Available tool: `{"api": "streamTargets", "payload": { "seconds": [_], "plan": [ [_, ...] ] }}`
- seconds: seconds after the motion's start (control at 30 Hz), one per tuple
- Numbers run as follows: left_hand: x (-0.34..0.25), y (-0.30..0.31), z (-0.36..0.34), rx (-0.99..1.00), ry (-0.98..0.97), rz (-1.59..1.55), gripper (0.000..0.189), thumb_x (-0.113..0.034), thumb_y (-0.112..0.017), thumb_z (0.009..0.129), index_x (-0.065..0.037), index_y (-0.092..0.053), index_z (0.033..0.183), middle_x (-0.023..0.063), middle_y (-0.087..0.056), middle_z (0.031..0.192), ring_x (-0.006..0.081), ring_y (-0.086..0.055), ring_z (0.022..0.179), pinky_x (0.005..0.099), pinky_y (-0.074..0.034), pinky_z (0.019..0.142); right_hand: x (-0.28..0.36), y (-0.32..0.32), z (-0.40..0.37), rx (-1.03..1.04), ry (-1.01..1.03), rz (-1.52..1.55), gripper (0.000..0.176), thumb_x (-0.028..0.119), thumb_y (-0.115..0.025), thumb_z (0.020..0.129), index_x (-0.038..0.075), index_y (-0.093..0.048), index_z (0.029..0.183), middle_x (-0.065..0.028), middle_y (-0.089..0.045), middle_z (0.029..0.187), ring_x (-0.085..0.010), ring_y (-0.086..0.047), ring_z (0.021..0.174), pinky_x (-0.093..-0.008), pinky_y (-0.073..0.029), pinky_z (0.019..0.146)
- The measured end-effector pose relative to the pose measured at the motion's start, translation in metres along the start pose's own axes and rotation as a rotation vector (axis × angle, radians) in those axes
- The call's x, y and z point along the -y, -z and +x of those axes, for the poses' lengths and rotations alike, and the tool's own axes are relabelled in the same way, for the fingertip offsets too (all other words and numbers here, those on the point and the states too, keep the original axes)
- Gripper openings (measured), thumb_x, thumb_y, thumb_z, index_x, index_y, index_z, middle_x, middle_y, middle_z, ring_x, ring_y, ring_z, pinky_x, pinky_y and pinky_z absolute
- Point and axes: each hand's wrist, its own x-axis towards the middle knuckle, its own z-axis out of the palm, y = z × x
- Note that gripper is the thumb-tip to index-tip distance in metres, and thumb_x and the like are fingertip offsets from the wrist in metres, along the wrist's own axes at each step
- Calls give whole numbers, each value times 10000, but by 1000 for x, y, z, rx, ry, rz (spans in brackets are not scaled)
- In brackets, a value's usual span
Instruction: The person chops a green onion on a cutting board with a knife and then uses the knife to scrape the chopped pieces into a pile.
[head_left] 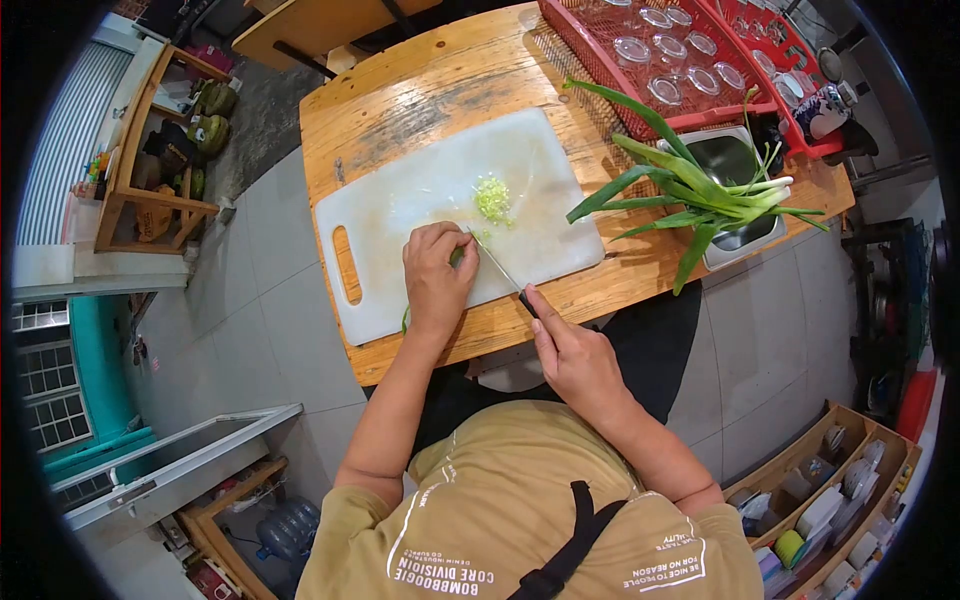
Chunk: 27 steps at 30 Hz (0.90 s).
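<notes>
My right hand grips the black handle of a kitchen knife. Its blade points up and left across a white cutting board, close to the fingertips of my left hand. Those fingers are curled over a green onion, mostly hidden beneath the hand; a green end shows by the wrist. Just beyond the blade lies a small heap of chopped green onion, with loose bits around it. At the right, a bunch of whole green onions rests across a metal pan.
The board lies on a wooden table, whose near edge is just in front of my body. Upturned glasses fill a red plastic crate at the back right. A wooden organiser box with assorted items stands at the lower right.
</notes>
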Motion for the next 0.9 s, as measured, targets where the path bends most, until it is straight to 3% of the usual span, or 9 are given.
{"api": "streamTargets", "payload": {
  "seconds": [0.7, 0.77, 0.9],
  "plan": [
    [-2, 7, 3, 31, 56, -40, 89, -62, -828, 891, -20, -798, 964, 90, -761, 1102, 307, -667, 1102, 440, -506, 998, 1, -8, 5, 88, 2, -144, 589, 195, -647, 1108, 130, -502, 1675, -160, -726, 758, -363, -726, 665, -492, -595, 626],
    [-6, 4, 0, 50, 62, -43, 91, -53, -826, 892, -7, -799, 966, 106, -762, 1095, 311, -673, 1087, 435, -517, 1006, 1, -16, 8, -24, 28, -84, 547, 172, -674, 1098, 147, -572, 1635, -185, -710, 729, -385, -711, 634, -508, -570, 595],
    [-5, 6, 3, 25, 56, -35, 93, -59, -829, 899, -1, -798, 964, 111, -757, 1089, 314, -671, 1087, 438, -518, 1001, 3, -6, 0, 4, 7, -98, 554, 174, -679, 1097, 161, -569, 1640, -180, -711, 745, -382, -713, 646, -506, -573, 601]
  ]
}}
